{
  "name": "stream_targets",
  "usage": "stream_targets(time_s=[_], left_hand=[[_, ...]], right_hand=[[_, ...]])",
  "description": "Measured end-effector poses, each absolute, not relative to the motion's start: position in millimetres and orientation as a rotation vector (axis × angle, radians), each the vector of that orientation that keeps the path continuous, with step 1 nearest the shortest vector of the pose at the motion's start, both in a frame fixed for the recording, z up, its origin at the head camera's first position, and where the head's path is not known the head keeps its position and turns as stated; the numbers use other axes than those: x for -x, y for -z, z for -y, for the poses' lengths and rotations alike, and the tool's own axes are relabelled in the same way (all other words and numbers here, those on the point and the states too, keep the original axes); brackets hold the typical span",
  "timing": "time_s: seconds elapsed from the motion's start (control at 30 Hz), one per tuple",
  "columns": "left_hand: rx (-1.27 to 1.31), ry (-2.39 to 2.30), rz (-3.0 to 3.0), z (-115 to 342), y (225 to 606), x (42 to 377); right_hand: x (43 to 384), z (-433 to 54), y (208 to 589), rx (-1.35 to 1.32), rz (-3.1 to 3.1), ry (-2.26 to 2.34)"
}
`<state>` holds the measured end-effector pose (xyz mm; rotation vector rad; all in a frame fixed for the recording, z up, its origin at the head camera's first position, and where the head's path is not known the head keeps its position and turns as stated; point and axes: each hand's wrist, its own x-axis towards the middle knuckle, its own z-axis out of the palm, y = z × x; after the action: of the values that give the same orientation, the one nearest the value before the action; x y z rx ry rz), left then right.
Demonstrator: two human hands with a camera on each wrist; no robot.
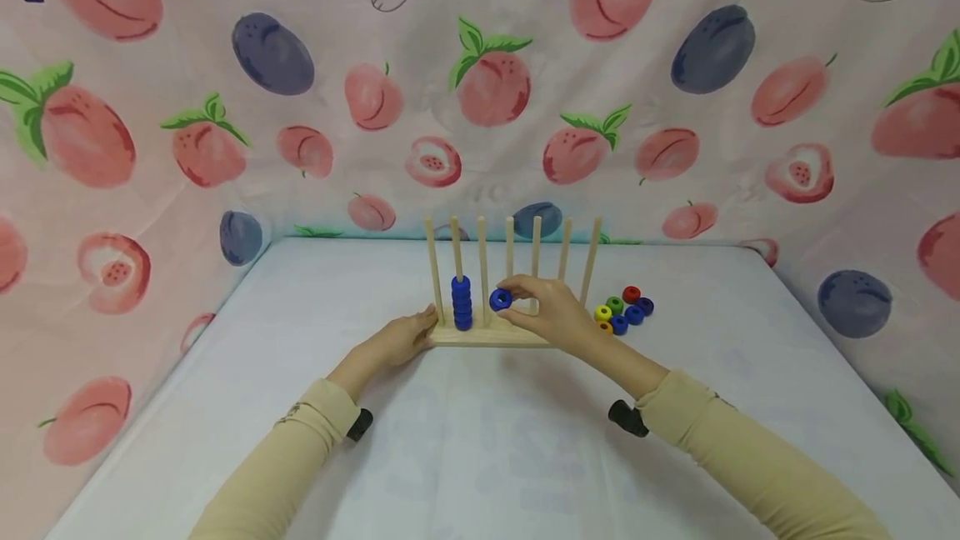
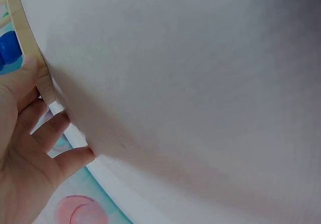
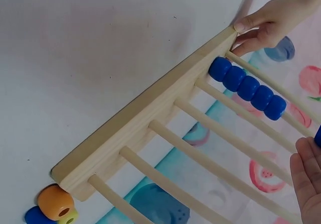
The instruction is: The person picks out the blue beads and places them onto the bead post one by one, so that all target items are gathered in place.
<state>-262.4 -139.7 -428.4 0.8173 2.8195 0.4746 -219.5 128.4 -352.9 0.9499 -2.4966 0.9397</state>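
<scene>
I'm taking twelve o'clock as straight away from the person. The right hand (image 1: 551,311) is pinching a blue bead (image 1: 496,301) between thumb and fingertips, and the bead is hanging just in front of the third and fourth pegs of a wooden peg rack (image 1: 487,338). I'm judging it to be light, hard and smooth, likely painted wood: not fragile, but apt to slip or roll off. I'd be gripping it by the outer rim, as here, leaving its hole uncovered.

The left hand (image 1: 403,337) is gripping the rack's base at its nine o'clock end, thumb over the edge and outer fingers spreading apart. The rack is looking stiff and fairly light, so its solid base is offering a better hold than the slim pegs.

At nine o'clock from the held bead, a stack of five blue beads (image 1: 462,303) is sitting on the second peg. Off the rack's three o'clock end, a cluster of loose beads (image 1: 615,305) is lying on the table (image 1: 480,440). Neighbouring pegs are leaving narrow room for fingers, and the right hand is hiding some of the base.
</scene>
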Motion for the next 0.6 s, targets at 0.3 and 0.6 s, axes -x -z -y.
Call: stream_targets(time_s=[0.3,0.6], left_hand=[[-0.803,-0.478,-2.834,142,428,265],[-0.798,-0.503,-2.817,140,429,263]], right_hand=[[223,-121,342,-0.955,2.506,-0.953],[226,-111,338,-0.996,2.473,-1.027]])
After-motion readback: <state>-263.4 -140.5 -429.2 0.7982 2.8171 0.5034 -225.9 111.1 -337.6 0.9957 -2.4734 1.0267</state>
